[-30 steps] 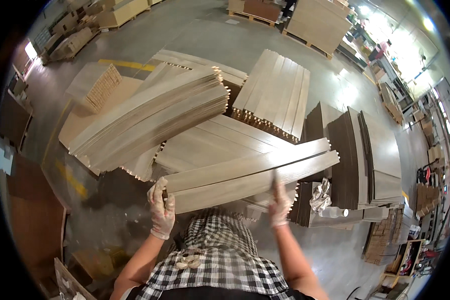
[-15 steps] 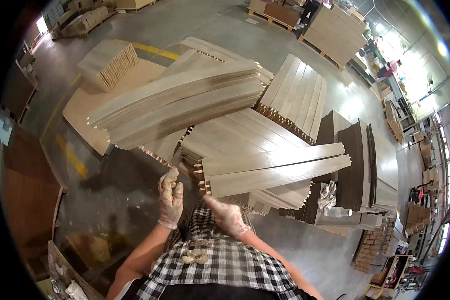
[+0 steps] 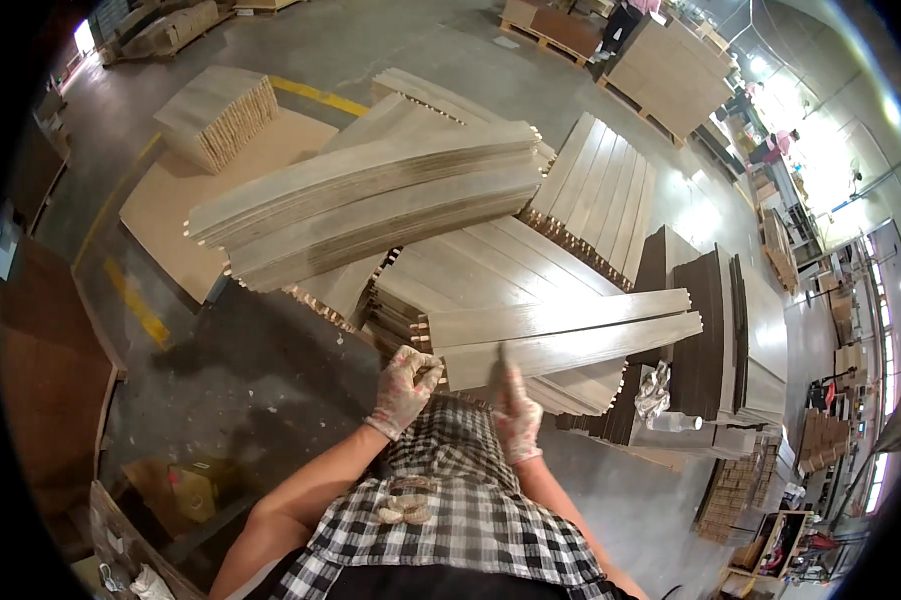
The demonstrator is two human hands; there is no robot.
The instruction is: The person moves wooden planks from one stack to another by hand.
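Head view shows the near slat (image 3: 580, 350), pale grey-brown, wood-grained and glossy, between two and three o'clock from the curled left hand (image 3: 405, 392) and one o'clock from the blurred, upright right hand (image 3: 517, 418), whether either pinches it unclear.

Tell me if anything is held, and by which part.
Cannot tell: the left hand is at the left end of the near top plank; the blurred right hand overlaps it.

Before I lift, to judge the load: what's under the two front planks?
Under the front planks, the edges of a plank pile show; whatever lies beneath their middle is covered.
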